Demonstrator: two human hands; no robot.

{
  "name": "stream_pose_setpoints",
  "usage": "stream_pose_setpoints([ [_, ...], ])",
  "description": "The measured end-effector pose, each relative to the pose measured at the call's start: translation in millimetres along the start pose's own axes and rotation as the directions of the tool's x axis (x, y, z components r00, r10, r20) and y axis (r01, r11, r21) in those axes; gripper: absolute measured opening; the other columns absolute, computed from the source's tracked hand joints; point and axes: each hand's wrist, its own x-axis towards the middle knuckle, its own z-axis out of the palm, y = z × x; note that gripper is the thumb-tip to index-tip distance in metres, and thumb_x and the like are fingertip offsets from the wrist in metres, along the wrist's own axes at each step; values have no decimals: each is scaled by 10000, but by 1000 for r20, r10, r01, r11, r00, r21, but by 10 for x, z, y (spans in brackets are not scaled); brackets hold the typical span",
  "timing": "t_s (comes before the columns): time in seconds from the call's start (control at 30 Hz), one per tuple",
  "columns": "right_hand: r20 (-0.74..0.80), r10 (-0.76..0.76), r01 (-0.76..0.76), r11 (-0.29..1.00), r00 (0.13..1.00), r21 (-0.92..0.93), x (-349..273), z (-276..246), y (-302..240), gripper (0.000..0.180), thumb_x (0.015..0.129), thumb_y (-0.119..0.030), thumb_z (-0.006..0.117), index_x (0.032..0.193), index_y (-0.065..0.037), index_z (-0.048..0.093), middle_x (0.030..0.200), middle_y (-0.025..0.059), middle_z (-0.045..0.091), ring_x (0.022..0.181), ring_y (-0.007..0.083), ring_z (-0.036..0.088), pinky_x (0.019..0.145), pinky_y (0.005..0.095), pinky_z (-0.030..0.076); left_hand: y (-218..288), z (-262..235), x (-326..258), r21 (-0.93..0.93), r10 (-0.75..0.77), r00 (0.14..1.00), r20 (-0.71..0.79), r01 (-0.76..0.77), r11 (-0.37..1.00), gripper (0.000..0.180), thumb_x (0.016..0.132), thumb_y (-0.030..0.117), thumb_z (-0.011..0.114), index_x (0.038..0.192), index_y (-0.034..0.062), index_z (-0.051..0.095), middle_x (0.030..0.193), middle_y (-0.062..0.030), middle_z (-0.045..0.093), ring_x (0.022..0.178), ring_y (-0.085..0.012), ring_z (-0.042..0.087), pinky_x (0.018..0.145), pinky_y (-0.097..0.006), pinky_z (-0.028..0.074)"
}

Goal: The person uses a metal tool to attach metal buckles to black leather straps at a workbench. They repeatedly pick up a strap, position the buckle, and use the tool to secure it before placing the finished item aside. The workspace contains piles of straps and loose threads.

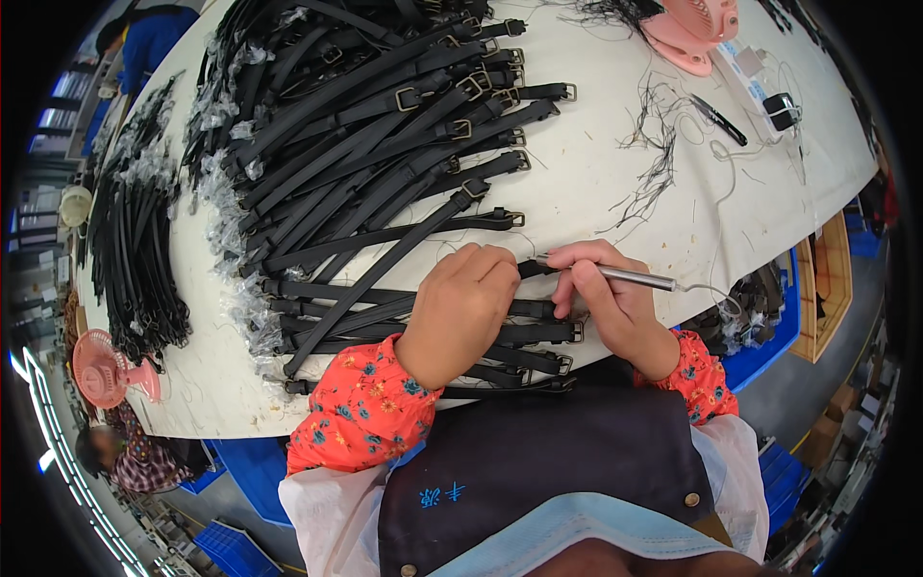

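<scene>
My left hand (463, 310) is closed around a black belt (536, 268), and a short piece of it sticks out past the fingers. My right hand (615, 306) grips a silver pen-shaped tool (635, 278) with a thin cord at its back end. The tool's tip points left and meets or nearly meets the belt; the exact contact is too small to tell. Several more black belts (535, 334) with metal buckles lie under and beside both hands. A large heap of buckled belts (365, 144) spreads over the table beyond my left hand.
The white table (615, 173) holds loose black threads (659, 144), a dark pen-like tool (719, 119), a power strip (755, 85) and a pink fan (690, 34). Another belt bundle (144, 240) lies left. Blue bins (769, 351) stand below the edge. Another person (144, 462) sits at lower left.
</scene>
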Motion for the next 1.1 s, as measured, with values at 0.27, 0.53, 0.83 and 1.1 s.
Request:
stream_pose_setpoints([
  [0.27,18,-57,56,997,998,57,-13,-13,86,281,1103,-197,470,1177,19,633,829,76,657,678,89,630,713,260,533,-62,-3,44,-156,-108,994,11,108,982,126,850,-35,693,946,7,622,903,-142,648,836,-363,623,744,-423,501],
  [0.53,33,-45,43,997,998,62,-10,-14,70,289,1099,-201,482,1161,23,653,1063,138,662,696,89,645,662,247,554,-78,14,39,-136,-103,995,-5,101,986,127,854,-27,699,946,11,621,877,-140,647,821,-365,618,730,-426,492],
  [0.83,30,-43,41,998,999,56,-16,-15,86,278,1089,-198,508,1153,25,662,1194,165,644,727,103,672,664,253,575,-77,18,34,-162,-138,990,-5,135,978,121,863,-21,704,949,12,627,866,-137,649,792,-333,626,702,-413,495],
  [1.1,13,-39,38,997,999,67,-32,-36,44,298,1102,-226,482,1171,8,655,933,92,681,720,92,650,657,241,543,-67,-81,97,-44,-80,993,-89,76,996,194,828,36,768,990,28,663,983,-95,663,895,-316,613,807,-419,490],
])
